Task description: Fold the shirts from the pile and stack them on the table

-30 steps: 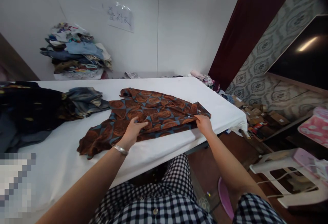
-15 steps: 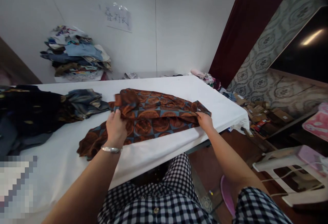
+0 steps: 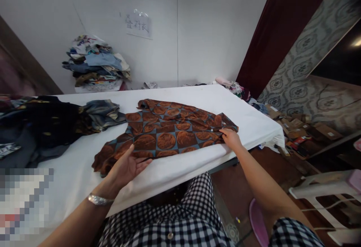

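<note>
The brown patterned shirt (image 3: 169,134) lies flat across the middle of the white bench (image 3: 248,119), its lower hem running close along the bench's near edge and its right end just short of the right-hand corner. Bare white cloth stays open beyond it toward the wall and in a strip at lower left of the frame; a heap of dark clothes (image 3: 47,122) crowds the left side, close to the shirt's upper left corner.

The left hand (image 3: 126,167) sits at the shirt's lower left, palm turned up, fingers (image 3: 142,163) loosely spread and slipped under the hem — holding nothing tightly. The right hand (image 3: 231,138) rests at the shirt's right edge, its fingers pressed together and pinching the fabric by the button placket.

A stack of folded clothes (image 3: 96,64) stands against the wall, upper left.
</note>
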The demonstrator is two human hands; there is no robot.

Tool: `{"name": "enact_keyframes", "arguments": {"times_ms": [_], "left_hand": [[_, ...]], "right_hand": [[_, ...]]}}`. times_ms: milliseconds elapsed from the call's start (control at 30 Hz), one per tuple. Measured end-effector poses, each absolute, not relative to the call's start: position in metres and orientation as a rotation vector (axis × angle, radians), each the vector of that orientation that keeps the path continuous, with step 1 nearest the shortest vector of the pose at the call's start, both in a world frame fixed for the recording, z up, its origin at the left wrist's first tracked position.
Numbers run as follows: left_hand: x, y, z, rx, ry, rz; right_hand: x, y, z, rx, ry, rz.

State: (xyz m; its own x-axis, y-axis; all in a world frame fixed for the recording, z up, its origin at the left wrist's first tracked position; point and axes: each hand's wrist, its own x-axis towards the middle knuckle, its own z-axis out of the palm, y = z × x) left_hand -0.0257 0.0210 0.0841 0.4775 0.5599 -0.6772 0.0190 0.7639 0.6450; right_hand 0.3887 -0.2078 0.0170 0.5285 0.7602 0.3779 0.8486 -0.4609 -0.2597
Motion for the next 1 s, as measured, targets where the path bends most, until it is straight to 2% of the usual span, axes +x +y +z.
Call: {"name": "enact_keyframes", "arguments": {"times_ms": [167, 400, 500, 600, 733, 833, 1000], "left_hand": [[-0.024, 0.017, 0.084, 0.64, 1.043, 0.348], [-0.036, 0.012, 0.081, 0.76, 1.044, 0.283], [-0.039, 0.015, 0.084, 1.144, 1.072, 0.491], [-0.036, 0.021, 0.082, 1.799, 1.049, 0.72], [-0.041, 0.029, 0.068, 2.54, 0.752, 0.528], [-0.056, 0.036, 0.056, 2.7, 0.76, 0.405], [-0.079, 0.049, 0.044, 2.707, 0.832, 0.463]], "right_hand": [[0.389, -0.204, 0.019, -2.399, -1.22, -0.343], [0.393, -0.215, 0.007, -2.37, -1.324, -0.205], [0.386, -0.218, 0.012, -2.288, -1.367, -0.253], [0.361, -0.21, 0.021, -2.18, -1.468, -0.315], [0.33, -0.199, 0.019, -2.176, -1.665, -0.17], [0.335, -0.21, 0.005, -2.252, -1.689, -0.121], [0.377, -0.241, -0.014, -2.259, -1.691, -0.212]]}}
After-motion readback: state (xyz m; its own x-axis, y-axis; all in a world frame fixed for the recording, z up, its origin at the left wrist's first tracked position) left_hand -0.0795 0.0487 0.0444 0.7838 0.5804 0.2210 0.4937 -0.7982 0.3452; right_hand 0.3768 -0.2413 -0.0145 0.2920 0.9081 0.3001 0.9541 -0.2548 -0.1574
